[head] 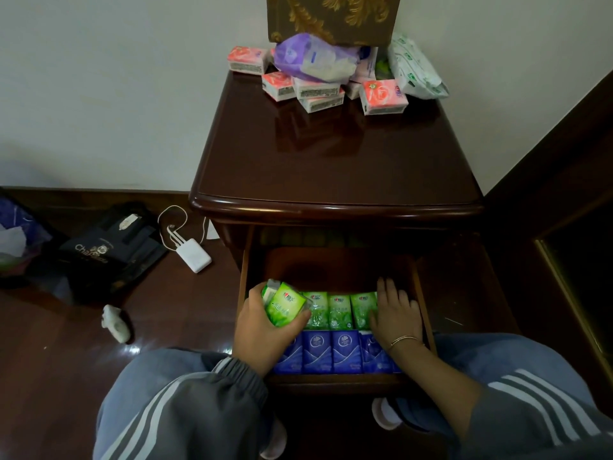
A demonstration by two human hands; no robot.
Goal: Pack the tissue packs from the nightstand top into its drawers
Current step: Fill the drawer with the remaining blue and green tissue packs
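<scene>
Left hand (262,330) grips green tissue pack (284,305).

You're in a home bedroom. Signs: dark polished wood nightstand (335,161) against a plain white wall (99,94), its drawer (331,267) pulled out and lined with tissue packs (340,312). More packs (383,96) heaped at the back of the top, beside a gold-patterned box (331,18). Glossy dark wood floor (66,360) with household clutter: white charger (194,258) and coiled cable, black paper bag (109,250), crumpled tissue (116,323). Dark wood furniture edge (564,210) to your right, possibly a bed frame; can't confirm.
</scene>
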